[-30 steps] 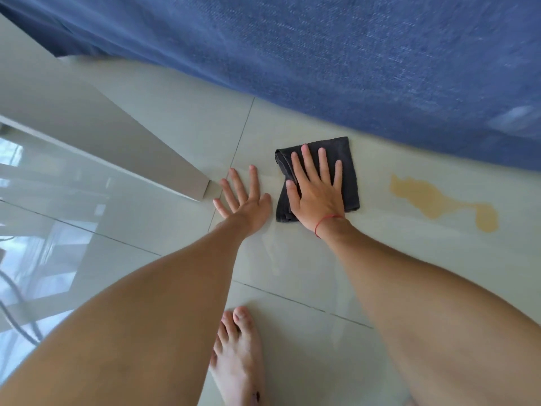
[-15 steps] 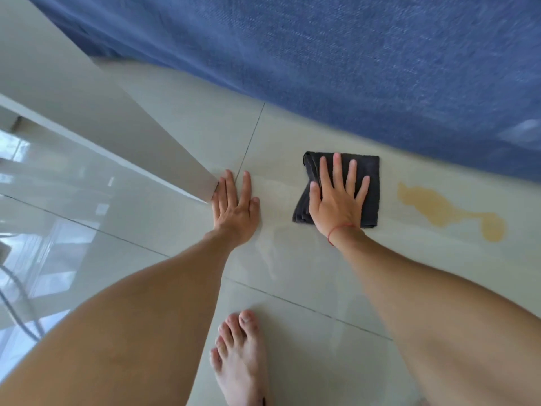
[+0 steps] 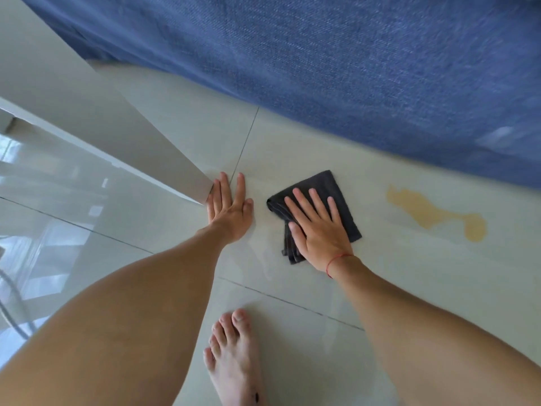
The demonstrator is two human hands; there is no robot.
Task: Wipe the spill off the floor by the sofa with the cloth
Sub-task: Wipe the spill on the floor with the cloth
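A folded dark grey cloth (image 3: 347, 218) lies on the pale tiled floor (image 3: 292, 142), one corner pointing toward the blue sofa (image 3: 351, 68). My right hand (image 3: 319, 232) lies flat on it, fingers spread, pressing it down; a red thread circles the wrist. A yellowish-brown spill (image 3: 424, 212) sits on the tile to the right of the cloth, a short gap away and untouched by it. My left hand (image 3: 231, 212) rests flat on the floor to the left of the cloth, holding nothing.
The sofa's blue front runs across the top, close behind the cloth and spill. A white furniture panel (image 3: 102, 112) ends in a corner by my left fingertips. My bare foot (image 3: 234, 356) stands on the tile below the hands. A cable (image 3: 11, 306) crosses the far left.
The cloth slid right toward the spill under my right hand, then twisted so a corner points at the sofa. My left hand drew its fingers together beside the panel corner.
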